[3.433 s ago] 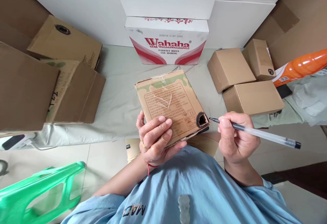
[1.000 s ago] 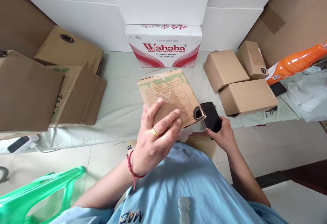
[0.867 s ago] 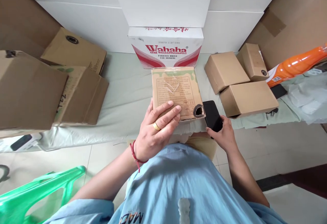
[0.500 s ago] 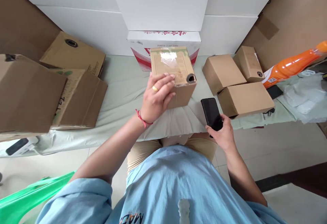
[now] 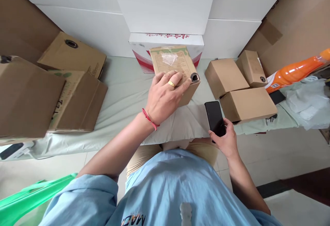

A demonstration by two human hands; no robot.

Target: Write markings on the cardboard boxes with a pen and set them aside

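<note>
A taped brown cardboard box (image 5: 177,58) with a round dark-edged hole at its near right corner stands in the middle of the cloth-covered table. My left hand (image 5: 165,97), wearing a gold ring and a red string bracelet, lies on the front part of its top, fingers spread and palm down. It hides part of the box's front. To the right, my right hand (image 5: 225,137) holds a black phone (image 5: 215,117) by its lower end at the table's front edge, thumb on one side and fingers on the other. The phone's screen is dark.
Behind the box is a red and white carton (image 5: 134,44). Several brown boxes (image 5: 82,99) stand at the left. At the right are three smaller boxes (image 5: 251,104), an orange bottle (image 5: 296,69) and clear plastic bags (image 5: 309,102). A power strip (image 5: 18,150) lies front left.
My left hand has slid right and further onto the box top, its fingers now near the hole. The box is turned slightly. My right hand still holds the phone.
</note>
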